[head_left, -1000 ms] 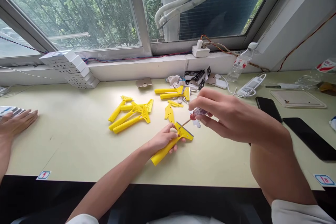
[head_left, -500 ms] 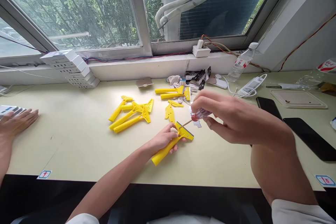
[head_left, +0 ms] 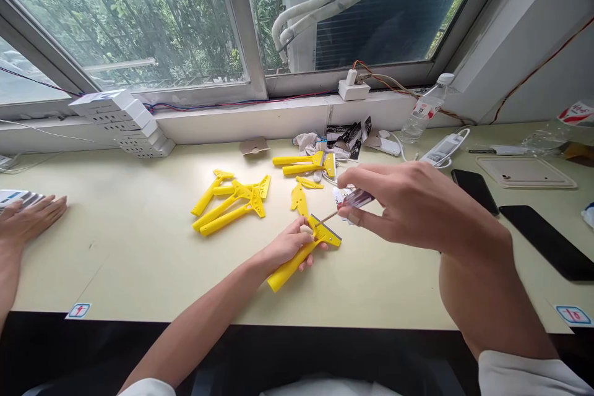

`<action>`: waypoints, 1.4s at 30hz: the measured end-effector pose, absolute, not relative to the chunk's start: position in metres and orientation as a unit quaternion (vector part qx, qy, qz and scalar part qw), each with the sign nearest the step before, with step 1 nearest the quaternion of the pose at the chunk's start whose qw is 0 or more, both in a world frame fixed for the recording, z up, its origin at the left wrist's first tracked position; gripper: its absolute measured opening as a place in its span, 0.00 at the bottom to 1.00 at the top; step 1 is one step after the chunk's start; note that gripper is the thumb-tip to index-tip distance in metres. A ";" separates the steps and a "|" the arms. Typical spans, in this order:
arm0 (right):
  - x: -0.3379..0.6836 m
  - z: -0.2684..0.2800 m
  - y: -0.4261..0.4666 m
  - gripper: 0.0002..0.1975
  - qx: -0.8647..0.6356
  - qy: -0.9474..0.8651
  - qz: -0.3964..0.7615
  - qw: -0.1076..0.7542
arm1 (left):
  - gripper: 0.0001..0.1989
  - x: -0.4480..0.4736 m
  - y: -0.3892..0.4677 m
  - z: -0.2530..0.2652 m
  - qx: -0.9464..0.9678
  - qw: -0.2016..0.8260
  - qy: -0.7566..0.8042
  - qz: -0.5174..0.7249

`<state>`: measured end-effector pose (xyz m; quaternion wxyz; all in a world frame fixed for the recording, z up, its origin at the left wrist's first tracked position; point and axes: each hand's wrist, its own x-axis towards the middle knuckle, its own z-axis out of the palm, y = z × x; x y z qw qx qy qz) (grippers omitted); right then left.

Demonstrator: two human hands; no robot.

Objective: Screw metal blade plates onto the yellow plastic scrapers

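Note:
My left hand (head_left: 293, 245) is closed round a yellow scraper (head_left: 288, 269) near its head, whose handle points toward the table's front edge. A dark blade edge runs along the scraper's head. My right hand (head_left: 408, 204) grips the handle of a screwdriver (head_left: 357, 199), clear with a red collar. Its shaft slants down to the left and the tip meets the scraper's head. Just behind lie a loose yellow head plate (head_left: 299, 199) and a smaller yellow piece (head_left: 309, 183). Two more scrapers (head_left: 301, 169) with metal blades rest farther back.
Several yellow scraper handles (head_left: 232, 207) lie in a group on the left. Dark packets (head_left: 346, 138), a power strip (head_left: 443, 150), a bottle (head_left: 424, 111) and two phones (head_left: 547, 241) are at the back and right. Another person's hand (head_left: 34, 219) rests at far left.
My right hand's fingers have shifted on the screwdriver handle, the thumb now closer to the red collar. The scraper stays in my left hand. The view has moved slightly.

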<state>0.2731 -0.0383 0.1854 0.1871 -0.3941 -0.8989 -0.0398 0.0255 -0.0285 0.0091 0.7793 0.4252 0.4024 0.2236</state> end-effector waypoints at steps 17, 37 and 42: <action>0.272 0.186 -0.038 0.09 -0.407 -0.892 -0.058 0.189 | 0.21 0.025 -0.029 0.009 0.423 0.781 0.403 0.220; 0.284 0.187 -0.032 0.08 -0.363 -0.910 0.008 0.201 | 0.20 0.025 -0.030 0.011 0.433 0.776 0.400 0.224; 0.282 0.185 -0.031 0.09 -0.403 -0.893 -0.005 0.202 | 0.21 0.025 -0.030 0.009 0.430 0.780 0.396 0.224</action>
